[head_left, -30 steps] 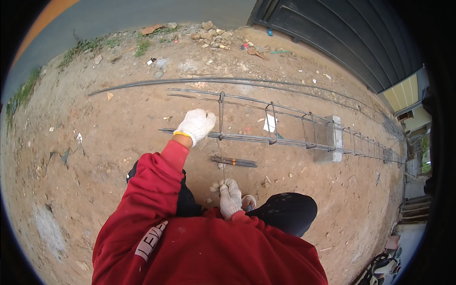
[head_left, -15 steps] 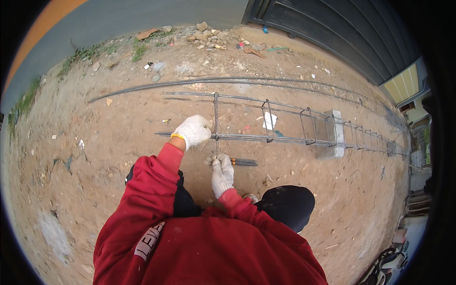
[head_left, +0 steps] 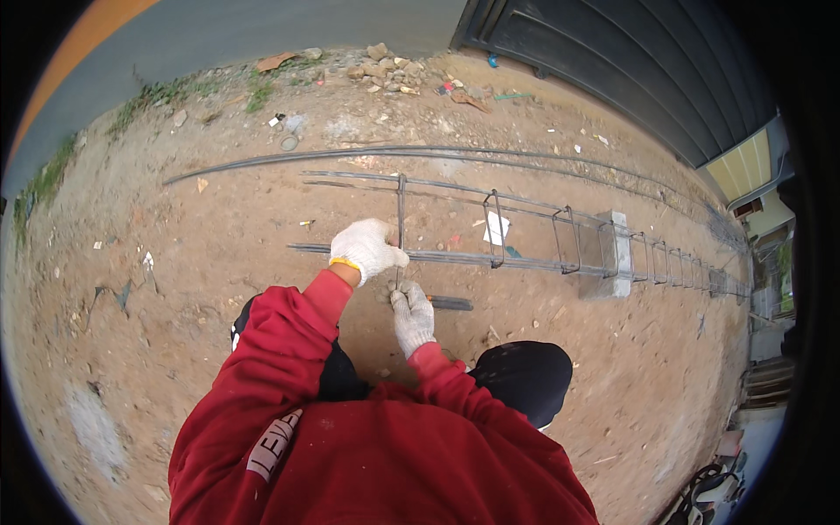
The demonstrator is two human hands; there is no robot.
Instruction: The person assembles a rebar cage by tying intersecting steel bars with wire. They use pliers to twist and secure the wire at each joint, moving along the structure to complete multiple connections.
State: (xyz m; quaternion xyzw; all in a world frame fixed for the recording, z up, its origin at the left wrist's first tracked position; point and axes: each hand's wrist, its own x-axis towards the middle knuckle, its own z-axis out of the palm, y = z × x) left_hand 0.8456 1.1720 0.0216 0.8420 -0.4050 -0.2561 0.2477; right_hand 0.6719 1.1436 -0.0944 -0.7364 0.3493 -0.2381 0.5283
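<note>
A long rebar cage (head_left: 534, 262) lies across the ground in front of me, with square stirrups along its bars. My left hand (head_left: 366, 247), in a white knit glove, is closed over the lower bars beside the end stirrup (head_left: 402, 210). Its fingertips meet the crossing, hiding part of it. Just below, my gloved right hand (head_left: 413, 317) pinches a thin wire (head_left: 398, 278) that runs up toward that crossing. Pliers-like handles (head_left: 451, 303), dark with orange, stick out to the right behind this hand; whether it grips them I cannot tell.
A concrete block (head_left: 618, 254) stands under the cage on the right. Loose long rebars (head_left: 350, 152) lie beyond it. A white piece of paper (head_left: 496, 228) lies by the stirrups. Farther off are rubble (head_left: 381, 68), a grey wall (head_left: 262, 26) and a dark metal gate (head_left: 612, 70).
My left hand has moved slightly right and down, from beside the stirrup onto the bars at the crossing. My right hand stays low on the wire, shifted only a little.
</note>
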